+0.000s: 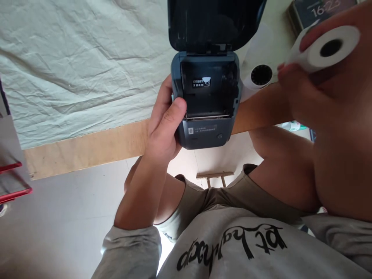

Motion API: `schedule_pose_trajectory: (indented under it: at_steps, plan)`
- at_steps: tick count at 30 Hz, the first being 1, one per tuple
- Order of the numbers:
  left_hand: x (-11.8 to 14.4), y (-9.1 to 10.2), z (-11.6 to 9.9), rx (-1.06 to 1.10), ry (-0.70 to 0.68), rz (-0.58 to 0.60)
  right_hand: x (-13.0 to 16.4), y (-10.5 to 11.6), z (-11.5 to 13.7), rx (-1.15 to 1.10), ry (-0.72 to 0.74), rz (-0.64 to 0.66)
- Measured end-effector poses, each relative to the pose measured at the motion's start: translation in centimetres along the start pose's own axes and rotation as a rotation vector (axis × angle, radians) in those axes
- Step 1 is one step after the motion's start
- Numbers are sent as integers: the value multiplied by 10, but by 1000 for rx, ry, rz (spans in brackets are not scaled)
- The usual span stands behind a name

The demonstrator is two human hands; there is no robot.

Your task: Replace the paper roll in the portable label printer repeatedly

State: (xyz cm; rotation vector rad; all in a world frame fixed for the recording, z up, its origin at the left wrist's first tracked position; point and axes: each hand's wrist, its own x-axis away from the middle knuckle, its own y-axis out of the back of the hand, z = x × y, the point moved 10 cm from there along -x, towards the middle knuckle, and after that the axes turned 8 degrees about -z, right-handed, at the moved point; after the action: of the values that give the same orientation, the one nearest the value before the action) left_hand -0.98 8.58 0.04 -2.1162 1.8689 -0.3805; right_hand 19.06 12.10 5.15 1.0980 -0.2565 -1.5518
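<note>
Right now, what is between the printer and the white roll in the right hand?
In the head view, a white object with a dark round end.

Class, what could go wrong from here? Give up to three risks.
The printer could slip: the left hand seems to grip it only at its left side, above the table's edge. Its lid is open and might get knocked. The roll, held up in the right hand, could drop.
</note>
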Motion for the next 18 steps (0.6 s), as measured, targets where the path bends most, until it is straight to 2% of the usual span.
schedule_pose_trajectory:
  at_steps: [3,6,8,10,14,16,18]
  plan:
    - [-1,-1,-1,6,-28,-12,-2,-1,2,110,23,0]
    - [-1,-2,-1,17,-40,-19,-2,-11,-5,127,-71,125]
    - [-1,-2,-1,19,-40,-20,-1,-15,-2,155,-61,175]
    - [-1,-2,-1,21,-48,-18,0,-10,6,157,8,140]
    - [-1,-2,-2,-11,-51,-4,4,10,17,14,47,-60]
    - [0,-4,-2,-26,-47,18,9,10,21,-34,45,-76]
    - [1,-5,-3,-10,-51,36,14,2,29,-2,86,-35]
